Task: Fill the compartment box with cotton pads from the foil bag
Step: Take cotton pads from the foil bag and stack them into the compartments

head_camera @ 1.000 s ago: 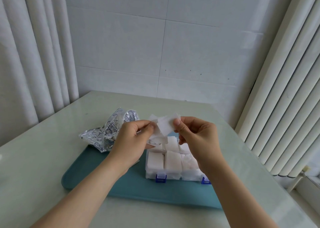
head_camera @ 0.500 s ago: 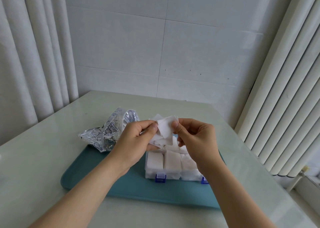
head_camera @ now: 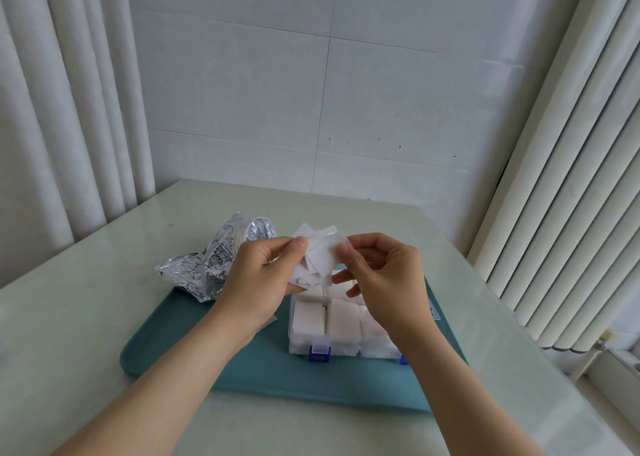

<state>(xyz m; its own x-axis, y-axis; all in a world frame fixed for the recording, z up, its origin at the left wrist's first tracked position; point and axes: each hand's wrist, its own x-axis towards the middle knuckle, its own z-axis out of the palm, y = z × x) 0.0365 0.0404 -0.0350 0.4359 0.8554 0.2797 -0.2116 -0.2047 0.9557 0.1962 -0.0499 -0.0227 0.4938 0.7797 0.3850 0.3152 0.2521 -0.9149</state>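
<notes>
Above the clear compartment box (head_camera: 304, 346), my left hand (head_camera: 258, 277) and my right hand (head_camera: 384, 275) both pinch a fanned bunch of white square cotton pads (head_camera: 320, 256). The box has blue latches and its near compartments hold white pads; my hands hide its far part. The crumpled foil bag (head_camera: 207, 268) lies to the left, partly on the tray, behind my left hand.
The box stands on a teal tray (head_camera: 194, 355) on a pale green table (head_camera: 69, 317). White curtains hang on the left, a ribbed radiator (head_camera: 561, 185) stands at the right, and a tiled wall is behind.
My hands have drawn slightly closer together over the box, and the pads between my fingers have shifted and fanned a little.
</notes>
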